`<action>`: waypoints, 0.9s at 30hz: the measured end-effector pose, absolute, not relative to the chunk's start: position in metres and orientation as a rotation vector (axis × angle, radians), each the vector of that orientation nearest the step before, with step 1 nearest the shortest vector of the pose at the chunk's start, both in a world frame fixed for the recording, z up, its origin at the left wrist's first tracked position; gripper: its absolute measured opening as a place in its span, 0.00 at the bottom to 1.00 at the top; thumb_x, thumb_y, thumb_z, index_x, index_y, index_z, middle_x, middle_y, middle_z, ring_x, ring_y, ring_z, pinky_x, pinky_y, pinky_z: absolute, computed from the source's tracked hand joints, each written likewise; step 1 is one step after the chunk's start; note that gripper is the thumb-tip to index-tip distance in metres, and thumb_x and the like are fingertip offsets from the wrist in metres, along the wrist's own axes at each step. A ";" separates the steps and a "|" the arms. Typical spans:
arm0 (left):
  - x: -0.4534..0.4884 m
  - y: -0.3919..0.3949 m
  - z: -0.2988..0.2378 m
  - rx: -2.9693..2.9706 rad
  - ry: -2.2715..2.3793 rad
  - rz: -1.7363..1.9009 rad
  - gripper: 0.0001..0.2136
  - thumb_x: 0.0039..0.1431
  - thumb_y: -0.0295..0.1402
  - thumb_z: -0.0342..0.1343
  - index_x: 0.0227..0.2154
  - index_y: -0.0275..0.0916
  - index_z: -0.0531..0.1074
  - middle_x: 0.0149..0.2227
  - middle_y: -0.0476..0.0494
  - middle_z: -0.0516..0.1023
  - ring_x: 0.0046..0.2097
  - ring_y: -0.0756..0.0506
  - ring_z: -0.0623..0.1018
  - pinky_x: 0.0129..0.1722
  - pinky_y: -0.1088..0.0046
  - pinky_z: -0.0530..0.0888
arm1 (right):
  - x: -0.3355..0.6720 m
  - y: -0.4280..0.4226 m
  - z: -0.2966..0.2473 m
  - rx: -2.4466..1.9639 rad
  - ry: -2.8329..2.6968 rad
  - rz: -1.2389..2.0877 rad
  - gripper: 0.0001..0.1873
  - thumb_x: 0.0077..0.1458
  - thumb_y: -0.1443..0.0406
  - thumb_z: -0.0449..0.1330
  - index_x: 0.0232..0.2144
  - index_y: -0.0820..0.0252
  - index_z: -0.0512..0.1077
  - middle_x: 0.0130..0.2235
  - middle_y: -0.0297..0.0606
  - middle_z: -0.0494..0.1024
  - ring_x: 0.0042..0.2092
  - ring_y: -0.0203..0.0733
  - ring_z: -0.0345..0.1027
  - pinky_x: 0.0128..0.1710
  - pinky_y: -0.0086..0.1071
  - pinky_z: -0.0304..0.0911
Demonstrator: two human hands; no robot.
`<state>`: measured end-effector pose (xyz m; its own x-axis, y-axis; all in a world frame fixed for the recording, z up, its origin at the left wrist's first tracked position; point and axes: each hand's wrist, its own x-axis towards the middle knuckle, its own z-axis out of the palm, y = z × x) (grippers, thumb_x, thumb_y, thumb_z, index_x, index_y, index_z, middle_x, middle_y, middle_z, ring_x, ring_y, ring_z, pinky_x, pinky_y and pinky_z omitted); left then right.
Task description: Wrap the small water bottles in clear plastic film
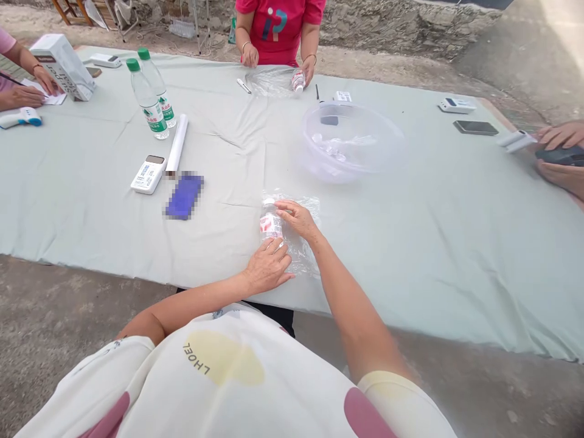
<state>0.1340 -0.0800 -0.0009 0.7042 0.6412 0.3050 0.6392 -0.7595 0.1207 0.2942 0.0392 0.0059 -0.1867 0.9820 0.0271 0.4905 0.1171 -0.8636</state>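
A small clear bottle (271,225) with a white cap and a red-and-white label lies on a crinkled clear plastic film (305,250), near the table edge in front of me. My left hand (269,266) has its fingers curled over the bottle's base end. At the capped end, my right hand (296,218) grips the neck from the right with its fingertips. Part of the film is hidden under my hands and the bottle.
A translucent basin (351,167) holding crumpled clear pieces stands beyond my right hand. To the left are two green-capped water bottles (156,121), a white roll (177,145), a white device (148,174) and a blurred blue object (184,197). Opposite, a person holds a similar small bottle (298,80).
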 end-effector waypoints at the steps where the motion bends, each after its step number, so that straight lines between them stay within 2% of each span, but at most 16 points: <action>1: 0.136 -0.080 0.000 2.909 1.087 0.497 0.16 0.63 0.45 0.54 0.40 0.36 0.74 0.48 0.33 0.76 0.62 0.32 0.68 0.62 0.49 0.64 | 0.298 0.038 0.010 -1.511 -1.736 0.917 0.15 0.56 0.61 0.57 0.42 0.59 0.78 0.55 0.43 0.75 0.51 0.44 0.70 0.51 0.41 0.67; 3: 0.142 -0.080 0.002 2.936 1.091 0.444 0.17 0.63 0.46 0.54 0.42 0.36 0.73 0.45 0.33 0.77 0.61 0.31 0.69 0.61 0.49 0.64 | 0.303 0.032 0.021 -1.641 -1.673 0.736 0.15 0.56 0.63 0.55 0.42 0.61 0.77 0.52 0.44 0.76 0.44 0.42 0.71 0.48 0.40 0.67; 6: 0.153 -0.078 0.003 2.976 1.068 0.373 0.20 0.60 0.46 0.57 0.45 0.34 0.73 0.44 0.31 0.78 0.60 0.30 0.70 0.62 0.49 0.62 | 0.293 0.013 0.038 -1.577 -1.766 0.612 0.16 0.60 0.63 0.52 0.45 0.59 0.76 0.48 0.42 0.76 0.38 0.39 0.69 0.44 0.37 0.66; 9: 0.167 -0.074 -0.001 2.988 1.028 0.342 0.26 0.59 0.44 0.59 0.53 0.30 0.69 0.52 0.25 0.75 0.62 0.30 0.67 0.63 0.47 0.59 | 0.275 -0.007 0.046 -1.598 -1.995 0.607 0.16 0.60 0.60 0.56 0.48 0.56 0.75 0.49 0.41 0.73 0.38 0.39 0.69 0.42 0.37 0.66; 12: 0.180 -0.070 -0.004 2.994 0.918 0.305 0.30 0.59 0.43 0.60 0.59 0.30 0.65 0.58 0.24 0.71 0.64 0.30 0.65 0.63 0.46 0.58 | 0.268 -0.013 0.044 -1.836 -1.969 0.588 0.25 0.57 0.53 0.61 0.54 0.56 0.70 0.53 0.45 0.67 0.43 0.45 0.70 0.39 0.38 0.66; 15: 0.182 -0.073 -0.002 2.929 0.638 0.369 0.23 0.59 0.41 0.59 0.52 0.32 0.71 0.54 0.27 0.75 0.60 0.32 0.69 0.62 0.49 0.60 | 0.276 -0.010 0.039 -1.927 -1.829 0.688 0.32 0.54 0.50 0.61 0.58 0.55 0.66 0.55 0.44 0.64 0.45 0.45 0.71 0.41 0.38 0.67; 18: 0.171 -0.083 0.002 2.748 0.384 0.592 0.11 0.63 0.38 0.54 0.41 0.36 0.75 0.45 0.36 0.79 0.51 0.39 0.75 0.55 0.58 0.68 | 0.292 -0.007 0.036 -1.940 -1.706 0.818 0.32 0.54 0.51 0.60 0.59 0.54 0.66 0.55 0.44 0.65 0.45 0.44 0.71 0.47 0.40 0.67; 20: 0.158 -0.086 0.003 2.588 0.543 0.787 0.09 0.65 0.34 0.50 0.38 0.38 0.74 0.40 0.40 0.79 0.45 0.43 0.76 0.48 0.63 0.71 | 0.304 -0.009 0.033 -1.948 -1.606 0.906 0.32 0.54 0.52 0.58 0.60 0.54 0.66 0.56 0.44 0.66 0.46 0.45 0.71 0.49 0.41 0.66; 22: 0.146 -0.082 0.003 2.393 0.914 0.934 0.09 0.64 0.30 0.48 0.40 0.39 0.72 0.38 0.41 0.78 0.42 0.44 0.75 0.44 0.64 0.71 | 0.315 -0.014 0.029 -1.949 -1.504 0.975 0.31 0.56 0.53 0.56 0.60 0.55 0.65 0.57 0.45 0.68 0.47 0.46 0.71 0.51 0.42 0.65; 24: 0.138 -0.071 0.001 2.244 1.228 0.930 0.09 0.63 0.28 0.48 0.42 0.39 0.72 0.40 0.40 0.78 0.44 0.43 0.75 0.45 0.62 0.71 | 0.324 -0.021 0.024 -1.945 -1.426 1.001 0.31 0.57 0.54 0.55 0.61 0.55 0.64 0.57 0.45 0.70 0.49 0.47 0.70 0.53 0.43 0.64; 27: 0.139 -0.052 -0.004 2.195 1.420 0.745 0.11 0.61 0.29 0.51 0.45 0.39 0.71 0.45 0.39 0.77 0.50 0.39 0.74 0.49 0.58 0.70 | 0.331 -0.030 0.018 -1.930 -1.355 0.974 0.32 0.57 0.52 0.54 0.61 0.56 0.64 0.57 0.44 0.72 0.53 0.48 0.69 0.53 0.43 0.64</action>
